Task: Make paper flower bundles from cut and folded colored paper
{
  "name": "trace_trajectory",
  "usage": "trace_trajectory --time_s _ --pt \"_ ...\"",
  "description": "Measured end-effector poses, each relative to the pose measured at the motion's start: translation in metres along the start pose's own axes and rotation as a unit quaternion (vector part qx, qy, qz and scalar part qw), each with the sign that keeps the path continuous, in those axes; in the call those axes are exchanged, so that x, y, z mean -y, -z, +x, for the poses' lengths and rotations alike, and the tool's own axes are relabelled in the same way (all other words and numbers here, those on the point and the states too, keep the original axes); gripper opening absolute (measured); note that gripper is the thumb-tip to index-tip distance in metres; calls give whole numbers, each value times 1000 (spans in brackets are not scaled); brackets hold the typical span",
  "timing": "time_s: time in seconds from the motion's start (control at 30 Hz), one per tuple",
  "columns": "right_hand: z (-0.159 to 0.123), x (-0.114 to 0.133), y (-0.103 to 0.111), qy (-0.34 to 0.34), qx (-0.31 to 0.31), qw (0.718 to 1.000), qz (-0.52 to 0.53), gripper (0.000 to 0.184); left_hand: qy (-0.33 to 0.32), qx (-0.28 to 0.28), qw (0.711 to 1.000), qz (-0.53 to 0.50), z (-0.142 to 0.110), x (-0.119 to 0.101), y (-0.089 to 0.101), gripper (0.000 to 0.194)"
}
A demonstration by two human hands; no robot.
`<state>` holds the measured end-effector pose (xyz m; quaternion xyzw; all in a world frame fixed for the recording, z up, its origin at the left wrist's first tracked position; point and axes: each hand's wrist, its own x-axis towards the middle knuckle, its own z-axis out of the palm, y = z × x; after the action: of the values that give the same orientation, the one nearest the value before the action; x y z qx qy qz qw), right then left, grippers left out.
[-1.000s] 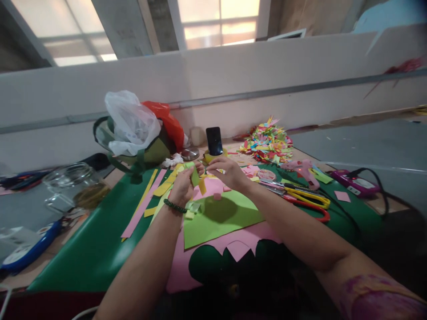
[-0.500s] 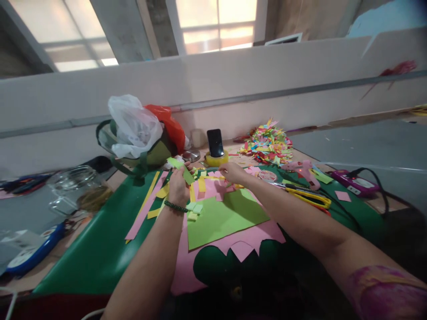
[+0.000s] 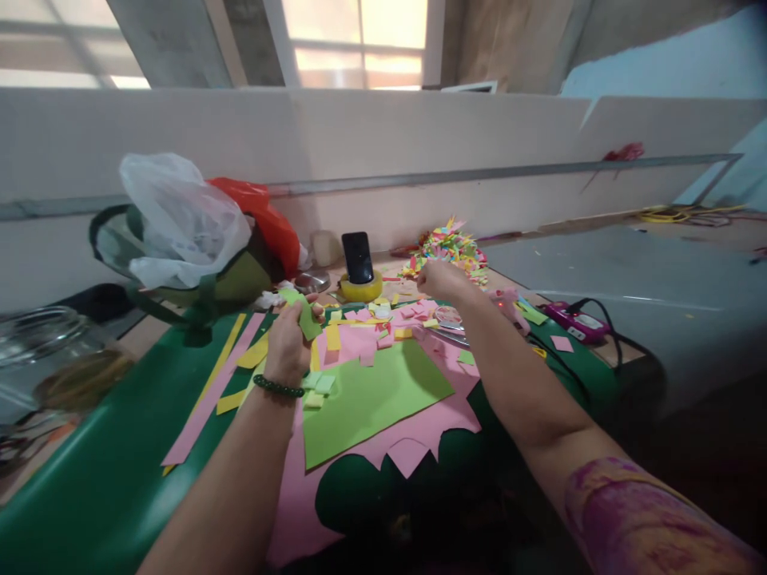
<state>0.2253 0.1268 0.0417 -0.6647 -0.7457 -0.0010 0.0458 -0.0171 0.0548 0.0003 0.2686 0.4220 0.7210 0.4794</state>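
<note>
My left hand (image 3: 288, 343), with a beaded bracelet at the wrist, is closed on a light green paper strip (image 3: 307, 319). My right hand (image 3: 444, 281) reaches forward at the near side of a heap of multicoloured paper shreds (image 3: 449, 243). Its fingers are curled, and whatever they hold is hidden. Between the hands lie small pink and yellow paper pieces (image 3: 403, 334). Nearer me, a green paper sheet (image 3: 371, 407) rests on a larger pink cut sheet (image 3: 288, 503). Pale green squares (image 3: 320, 385) sit beside my left wrist.
A phone (image 3: 358, 257) leans upright in a yellow tape roll (image 3: 361, 289). A bag (image 3: 240, 275) with plastic bags stands back left. Right of my forearm are a pink glue gun (image 3: 512, 310) and a purple power strip (image 3: 578, 322). Scissors (image 3: 449, 334) lie partly under my right arm.
My right hand has moved from the small paper pieces forward and right to the heap of shreds. My left hand still holds the green strip. The view has turned to the right.
</note>
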Motion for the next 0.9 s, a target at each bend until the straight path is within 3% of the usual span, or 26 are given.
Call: trace_trajectory --time_s 0.23,0.37,0.47,0.6,0.7,0.8,0.9 --pt "3 -17 -11 -27 63 997 -25 30 -10 46 996 79 3 9 6 16" --pt "7 -17 -15 12 120 993 -13 43 -13 55 993 101 0 13 4 16" --pt "10 -8 -25 33 130 991 3 47 -2 49 991 127 -2 14 2 20" --pt "13 -3 -33 61 101 992 54 40 3 47 988 148 -3 14 2 26" --pt "13 -10 -28 59 43 993 98 41 -1 51 986 158 -1 14 4 27" --pt "16 -22 -23 -15 -13 996 88 35 -15 58 985 161 1 16 7 26" --pt "22 -30 -27 -79 -10 995 65 34 -19 61 984 166 3 17 8 30"
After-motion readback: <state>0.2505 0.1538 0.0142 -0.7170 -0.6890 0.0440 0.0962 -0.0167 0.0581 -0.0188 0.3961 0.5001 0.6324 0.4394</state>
